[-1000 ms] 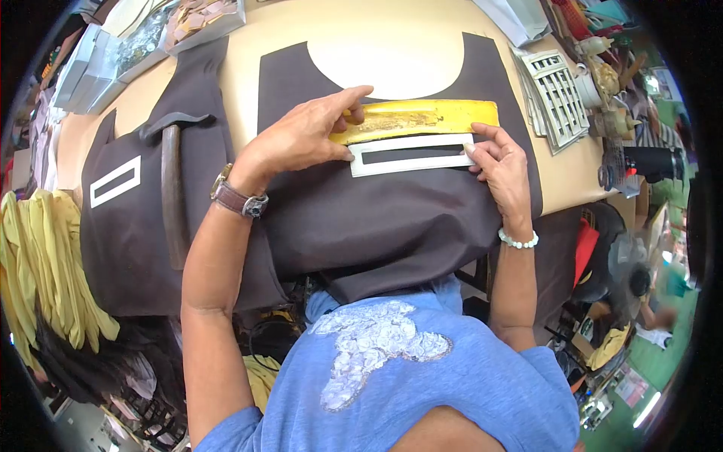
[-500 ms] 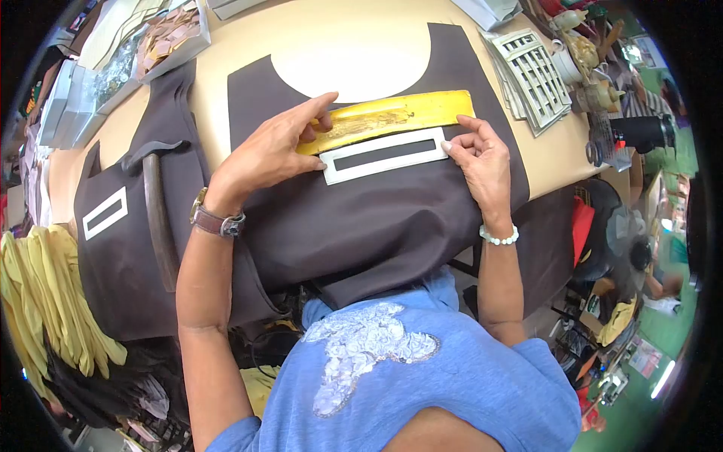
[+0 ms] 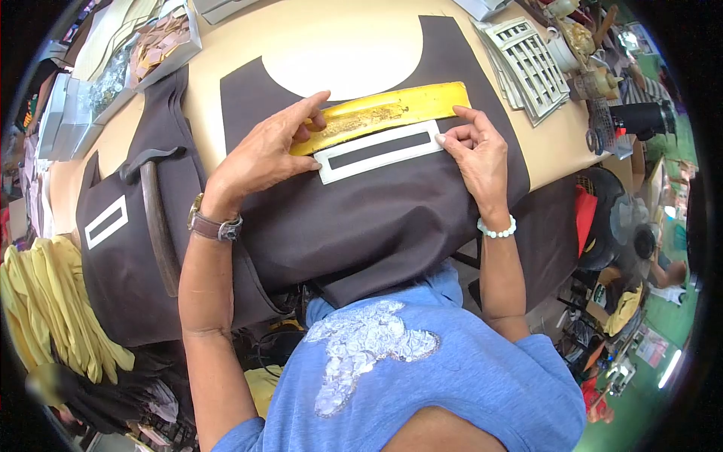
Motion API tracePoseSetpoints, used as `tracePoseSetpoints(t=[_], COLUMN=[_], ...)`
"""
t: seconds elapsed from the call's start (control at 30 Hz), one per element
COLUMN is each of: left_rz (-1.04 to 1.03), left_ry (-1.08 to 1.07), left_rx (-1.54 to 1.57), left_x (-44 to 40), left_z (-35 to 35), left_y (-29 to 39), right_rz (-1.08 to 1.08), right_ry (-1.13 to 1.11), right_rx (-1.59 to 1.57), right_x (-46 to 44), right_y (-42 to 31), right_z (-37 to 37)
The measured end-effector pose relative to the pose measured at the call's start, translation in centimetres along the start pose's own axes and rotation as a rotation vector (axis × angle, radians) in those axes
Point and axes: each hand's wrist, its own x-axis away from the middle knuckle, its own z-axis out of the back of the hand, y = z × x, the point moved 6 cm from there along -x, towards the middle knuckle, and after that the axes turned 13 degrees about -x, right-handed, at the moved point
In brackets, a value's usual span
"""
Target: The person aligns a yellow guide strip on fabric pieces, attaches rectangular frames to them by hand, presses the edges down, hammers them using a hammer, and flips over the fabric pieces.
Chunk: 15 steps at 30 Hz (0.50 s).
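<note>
A white rectangular frame [image 3: 376,158] with a long slot lies on a dark brown fabric piece [image 3: 361,200]. Just above it, a worn yellow strip [image 3: 433,102] rests at a slight slant across the fabric. My left hand [image 3: 267,147] spans the left end of the yellow strip, fingers curled over it, its thumb tip at the frame's left end. With its thumb on the frame's right end, my right hand [image 3: 482,151] holds that side; its index finger touches the strip's lower right corner. What lies under the left fingers is partly hidden.
A hammer [image 3: 158,218] lies to the left on more dark fabric, near another white frame [image 3: 106,222]. Yellow cloths [image 3: 53,301] hang at the left edge. Trays of small pieces [image 3: 162,45] stand at upper left; slotted templates [image 3: 527,64] and scissors [image 3: 595,141] at right.
The whole view has shifted slightly. Both hands keep nearly the same place on the yellow strip and the white frame.
</note>
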Motion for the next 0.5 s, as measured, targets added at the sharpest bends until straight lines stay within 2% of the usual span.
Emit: tracePoseSetpoints(t=[0.13, 0.23, 0.33, 0.4, 0.43, 0.5], left_rz=[0.0, -0.003, -0.087, -0.193, -0.18, -0.201], left_ry=[-0.001, -0.007, 0.011, 0.094, 0.064, 0.095], left_rx=[-0.014, -0.033, -0.035, -0.363, -0.378, -0.598], left_x=[0.0, 0.0, -0.1, 0.7, 1.0, 2.1], left_z=[0.0, 0.1, -0.3, -0.2, -0.3, -1.2], left_y=[0.1, 0.3, 0.4, 2.2, 3.0, 3.8], right_rz=[0.04, 0.11, 0.665, 0.644, 0.653, 0.622], right_ry=[0.006, -0.038, -0.05, -0.084, -0.092, -0.117], right_rx=[-0.024, 0.174, 0.771, 0.85, 0.841, 0.743], right_x=[0.0, 0.5, 2.4, 2.6, 2.7, 2.7], right_y=[0.2, -0.6, -2.9, -2.7, -2.8, -2.8], right_z=[0.0, -0.6, -2.7, -3.1, -3.0, -2.3])
